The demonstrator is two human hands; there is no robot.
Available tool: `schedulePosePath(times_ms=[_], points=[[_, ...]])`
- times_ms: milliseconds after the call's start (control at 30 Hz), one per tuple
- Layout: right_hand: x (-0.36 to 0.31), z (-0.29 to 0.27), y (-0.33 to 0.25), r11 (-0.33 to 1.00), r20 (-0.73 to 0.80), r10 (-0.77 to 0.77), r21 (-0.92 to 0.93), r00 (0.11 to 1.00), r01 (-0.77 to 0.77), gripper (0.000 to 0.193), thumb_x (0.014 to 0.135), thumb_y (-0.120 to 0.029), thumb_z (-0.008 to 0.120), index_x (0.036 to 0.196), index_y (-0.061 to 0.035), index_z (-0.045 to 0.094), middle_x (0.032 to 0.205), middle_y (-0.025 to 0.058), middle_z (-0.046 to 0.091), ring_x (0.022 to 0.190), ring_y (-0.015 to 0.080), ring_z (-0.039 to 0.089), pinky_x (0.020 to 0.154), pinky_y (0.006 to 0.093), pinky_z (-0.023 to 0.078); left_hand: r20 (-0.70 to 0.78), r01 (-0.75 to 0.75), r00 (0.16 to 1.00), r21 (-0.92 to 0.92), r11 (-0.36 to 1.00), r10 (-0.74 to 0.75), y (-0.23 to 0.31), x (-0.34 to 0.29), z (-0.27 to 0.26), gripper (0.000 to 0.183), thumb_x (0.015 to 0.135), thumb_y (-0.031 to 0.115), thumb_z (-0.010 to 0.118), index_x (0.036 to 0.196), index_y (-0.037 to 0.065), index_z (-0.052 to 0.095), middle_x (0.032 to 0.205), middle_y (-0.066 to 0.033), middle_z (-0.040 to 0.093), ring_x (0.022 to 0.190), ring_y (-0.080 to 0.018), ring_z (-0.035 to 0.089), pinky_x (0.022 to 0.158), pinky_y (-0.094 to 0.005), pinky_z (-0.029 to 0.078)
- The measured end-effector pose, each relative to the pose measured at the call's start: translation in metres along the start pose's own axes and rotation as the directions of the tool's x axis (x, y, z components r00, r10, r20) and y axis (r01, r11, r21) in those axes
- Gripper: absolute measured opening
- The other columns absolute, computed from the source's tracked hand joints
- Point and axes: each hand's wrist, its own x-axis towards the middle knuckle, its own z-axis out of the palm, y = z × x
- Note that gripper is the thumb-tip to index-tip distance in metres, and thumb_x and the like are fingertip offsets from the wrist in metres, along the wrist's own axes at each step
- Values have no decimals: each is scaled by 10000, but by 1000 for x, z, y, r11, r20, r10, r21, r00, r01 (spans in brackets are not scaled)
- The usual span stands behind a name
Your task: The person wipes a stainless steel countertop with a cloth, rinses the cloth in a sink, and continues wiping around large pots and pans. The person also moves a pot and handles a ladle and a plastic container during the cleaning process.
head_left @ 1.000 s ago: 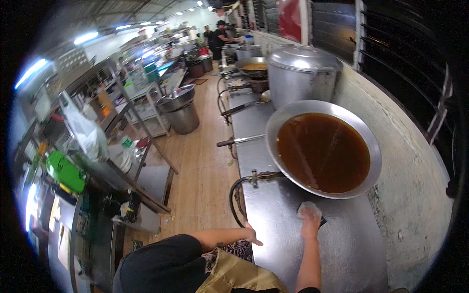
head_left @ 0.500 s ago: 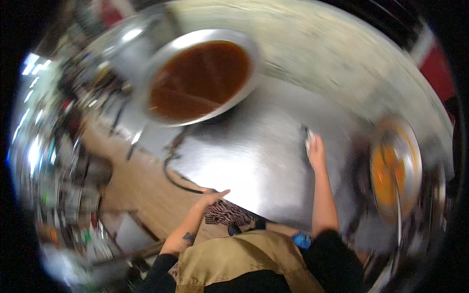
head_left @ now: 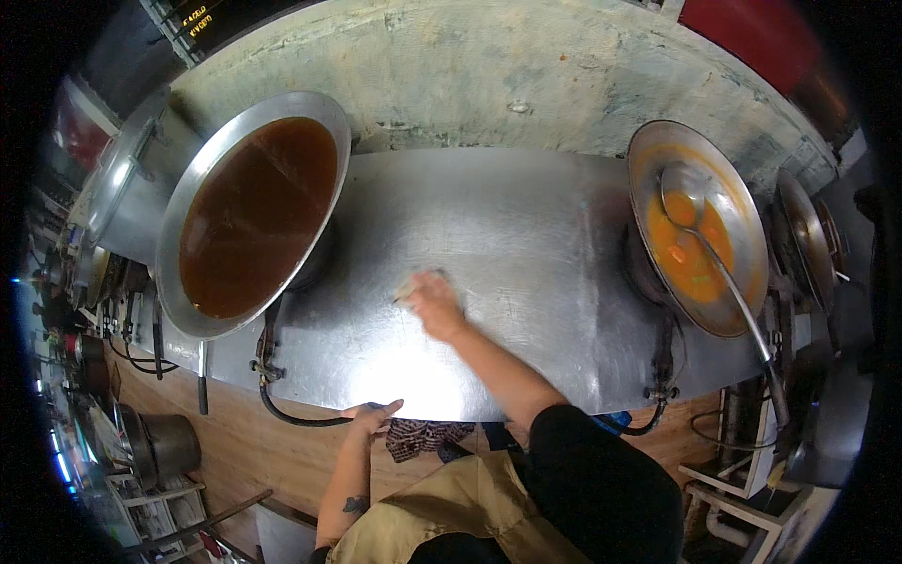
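Observation:
My right hand (head_left: pixel 436 308) reaches across a bare metal worktop (head_left: pixel 517 244), pressing a pale cloth (head_left: pixel 410 289) against its surface. Motion blurs the fingers and the cloth is mostly covered by them. At the front edge of the worktop rests my left hand (head_left: pixel 372 415), with a finger stretched out along the metal and nothing visible in it. Part of this hand is hidden at the edge, close to a black hose (head_left: pixel 305 419).
A wide metal pan of brown liquid (head_left: pixel 263 216) stands left. On the right, another pan (head_left: pixel 648 150) holds orange liquid and a long-handled ladle (head_left: pixel 738 291). A large lidded pot (head_left: pixel 132 207) is farther left. Behind runs a stained wall (head_left: pixel 507 85). Hose valves (head_left: pixel 268 369) jut out in front.
My right hand has swept left over the worktop with the cloth, away from the orange pan. The whole view has shifted and turned. My left hand stays at the front edge.

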Motion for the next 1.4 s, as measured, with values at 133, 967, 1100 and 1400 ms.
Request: schedulePosePath(times_ms=[133, 967, 1100, 1400], points=[[-12, 11, -70, 807, 123, 115, 567, 986, -165, 369, 952, -181, 506, 1302, -74, 460, 1377, 203, 467, 1304, 382, 406, 1089, 437, 315, 27, 25, 999, 23, 999, -25, 3, -2, 2, 958, 729, 415, 828, 1379, -58, 307, 1318, -180, 505, 1149, -312, 542, 841, -461, 506], [28, -102, 182, 847, -29, 526, -72, 850, -527, 494, 959, -217, 434, 1428, -69, 392, 1535, 114, 300, 1419, 321, 249, 1153, 498, 163, -36, 118, 993, 119, 986, -115, 3, 4, -3, 973, 761, 449, 790, 1384, -91, 274, 1313, -183, 529, 1153, -281, 559, 829, -424, 544], [12, -5, 16, 963, -78, -106, 239, 991, 122, 499, 853, -43, 490, 1351, -60, 486, 1491, 149, 359, 1400, 312, 297, 1144, 473, 222, 10, 99, 995, 118, 988, -101, -3, 15, -5, 1036, 742, 483, 794, 1402, -94, 243, 1313, -184, 526, 1148, -261, 570, 799, -387, 561], [32, -120, 236, 842, -187, 531, 5, 827, -539, 434, 897, -98, 481, 1330, -70, 490, 1439, 162, 420, 1338, 332, 377, 1096, 513, 268, 48, 89, 994, 132, 987, -96, -7, 21, -7, 927, 749, 465, 795, 1387, -32, 341, 1317, -137, 527, 1183, -254, 543, 831, -376, 541]])
